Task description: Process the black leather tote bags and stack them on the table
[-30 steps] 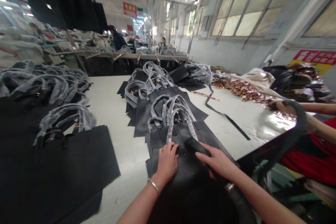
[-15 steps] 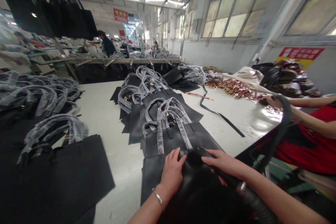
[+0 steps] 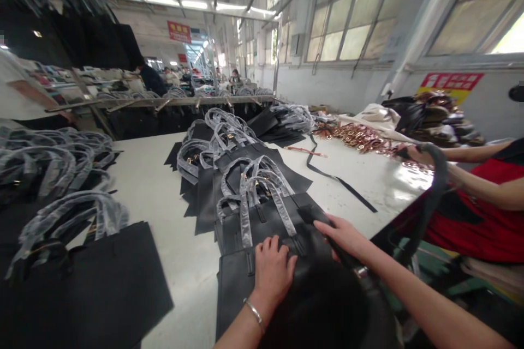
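My left hand, with a silver bangle at the wrist, lies on a black bag panel with its fingers apart. My right hand is wrapped round a black handle joined to a thick dark hose. The flat head of this tool is over the black bags, right of the plastic-wrapped straps. Below my hands a dark rounded shape hides part of the bag.
More black bags with wrapped straps lie at left. On the white table are a black strip and brown straps. A person in red works at right; another person's arm shows at far left.
My left hand has moved down and flattened on the bag, away from the tool. The tool head in my right hand has swung up and right. A person has appeared at far left.
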### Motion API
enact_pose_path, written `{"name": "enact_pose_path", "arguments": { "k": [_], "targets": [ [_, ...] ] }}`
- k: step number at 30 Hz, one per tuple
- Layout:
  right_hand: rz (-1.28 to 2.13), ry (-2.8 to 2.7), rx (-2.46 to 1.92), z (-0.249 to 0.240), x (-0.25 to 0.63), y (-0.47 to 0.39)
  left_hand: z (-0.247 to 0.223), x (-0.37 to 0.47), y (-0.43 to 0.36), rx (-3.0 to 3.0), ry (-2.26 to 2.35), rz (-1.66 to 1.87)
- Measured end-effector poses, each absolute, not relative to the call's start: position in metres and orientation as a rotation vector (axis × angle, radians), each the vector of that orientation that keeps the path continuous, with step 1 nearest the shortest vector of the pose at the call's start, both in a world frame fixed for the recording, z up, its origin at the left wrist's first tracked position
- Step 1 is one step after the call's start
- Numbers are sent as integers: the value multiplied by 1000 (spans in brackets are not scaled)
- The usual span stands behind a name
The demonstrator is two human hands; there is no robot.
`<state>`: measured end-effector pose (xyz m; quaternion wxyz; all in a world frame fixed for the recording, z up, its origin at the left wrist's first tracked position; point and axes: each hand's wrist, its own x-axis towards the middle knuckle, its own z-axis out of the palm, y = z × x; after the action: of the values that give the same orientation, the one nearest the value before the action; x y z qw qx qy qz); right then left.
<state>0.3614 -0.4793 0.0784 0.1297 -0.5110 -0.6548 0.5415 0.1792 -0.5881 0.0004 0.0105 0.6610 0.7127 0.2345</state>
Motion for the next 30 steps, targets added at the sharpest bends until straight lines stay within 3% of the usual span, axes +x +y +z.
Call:
{"name": "enact_pose_path", "arguments": {
  "k": [7, 11, 21, 30],
  "targets": [
    [1778, -1837, -1602, 87, 414, -478, -9, 188, -561, 2201, 2095, 611],
    [1851, -1836, -1563, 73, 404, -475, -2, 192, -554, 2335, 1890, 500],
    [1945, -1837, -1604, 77, 417, -461, 8, 196, -544, 2235, 1909, 448],
    [1606, -1766, -1518, 68, 400, -460, 14, 195, -529, 2184, 2006, 255]
  ]
}}
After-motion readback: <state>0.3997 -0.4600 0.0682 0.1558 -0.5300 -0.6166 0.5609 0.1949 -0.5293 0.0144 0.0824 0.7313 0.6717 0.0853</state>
